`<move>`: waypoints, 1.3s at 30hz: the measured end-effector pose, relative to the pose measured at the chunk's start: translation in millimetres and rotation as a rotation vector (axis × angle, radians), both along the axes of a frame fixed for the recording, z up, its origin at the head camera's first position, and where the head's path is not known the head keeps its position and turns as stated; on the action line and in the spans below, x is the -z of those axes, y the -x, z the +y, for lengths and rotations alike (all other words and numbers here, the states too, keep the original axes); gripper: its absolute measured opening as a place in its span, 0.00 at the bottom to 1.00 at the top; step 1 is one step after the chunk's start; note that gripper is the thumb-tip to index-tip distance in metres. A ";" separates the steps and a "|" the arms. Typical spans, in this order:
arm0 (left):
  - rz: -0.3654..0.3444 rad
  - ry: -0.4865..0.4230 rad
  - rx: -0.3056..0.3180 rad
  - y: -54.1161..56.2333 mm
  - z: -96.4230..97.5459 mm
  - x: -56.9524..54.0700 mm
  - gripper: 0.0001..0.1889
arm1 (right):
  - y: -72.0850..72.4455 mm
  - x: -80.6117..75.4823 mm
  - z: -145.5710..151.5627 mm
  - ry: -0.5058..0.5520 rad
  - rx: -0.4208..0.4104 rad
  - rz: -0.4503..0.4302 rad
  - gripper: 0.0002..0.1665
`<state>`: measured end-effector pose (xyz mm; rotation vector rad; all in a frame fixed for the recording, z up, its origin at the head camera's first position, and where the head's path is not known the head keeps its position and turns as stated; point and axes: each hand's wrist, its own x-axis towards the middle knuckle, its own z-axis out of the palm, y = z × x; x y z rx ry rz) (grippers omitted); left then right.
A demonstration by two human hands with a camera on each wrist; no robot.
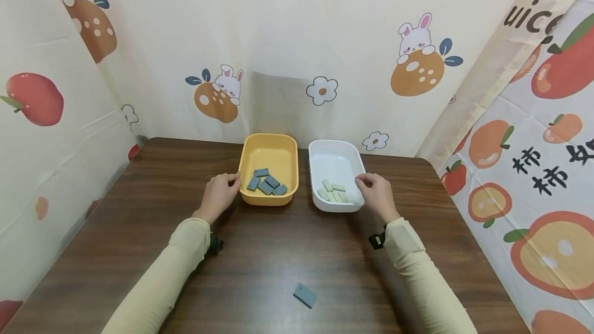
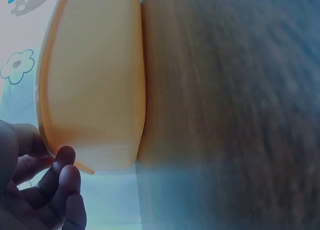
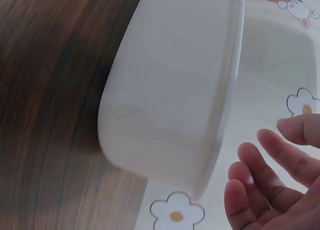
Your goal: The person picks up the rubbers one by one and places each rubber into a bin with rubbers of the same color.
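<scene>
At the left long side of a yellow plastic bin (image 1: 270, 141), my left hand (image 1: 219, 193) pinches the rim between thumb and fingers; the left wrist view shows the fingertips (image 2: 65, 155) at the rim's corner. Several dark grey-blue rectangular tiles (image 1: 266, 187) lie inside, toward the near end. Beside the right rim of a white plastic bin (image 1: 335, 147) is my right hand (image 1: 377, 193). In the right wrist view its fingers (image 3: 255, 160) are loosely bent, with a gap between them and the white bin's wall (image 3: 165, 90). Several pale green tiles (image 1: 331, 193) lie in the white bin.
One more grey-blue tile (image 1: 304, 296) lies on the dark wooden table (image 1: 260, 251) near its front. Both bins stand side by side at the table's back edge, a narrow gap between them. Printed curtains (image 1: 287, 40) hang close behind and at both sides.
</scene>
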<state>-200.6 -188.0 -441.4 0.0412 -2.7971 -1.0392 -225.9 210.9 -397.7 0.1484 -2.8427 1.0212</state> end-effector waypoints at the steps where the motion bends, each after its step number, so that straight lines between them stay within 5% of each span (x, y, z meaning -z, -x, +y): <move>1: 0.000 -0.004 0.000 0.3 0.6 0.4 0.19 | -0.6 -0.2 3.1 -0.002 0.006 0.005 0.15; 23: -0.014 -0.018 0.004 -0.7 2.7 -1.0 0.19 | -7.1 20.6 41.7 0.029 0.102 -0.036 0.18; 32: 0.012 -0.006 0.005 0.6 3.2 -0.5 0.19 | -4.3 28.2 43.8 0.041 0.087 -0.126 0.20; 39: 0.026 -0.007 -0.007 -0.6 1.4 3.1 0.19 | -2.9 29.8 46.1 0.184 0.094 -0.259 0.22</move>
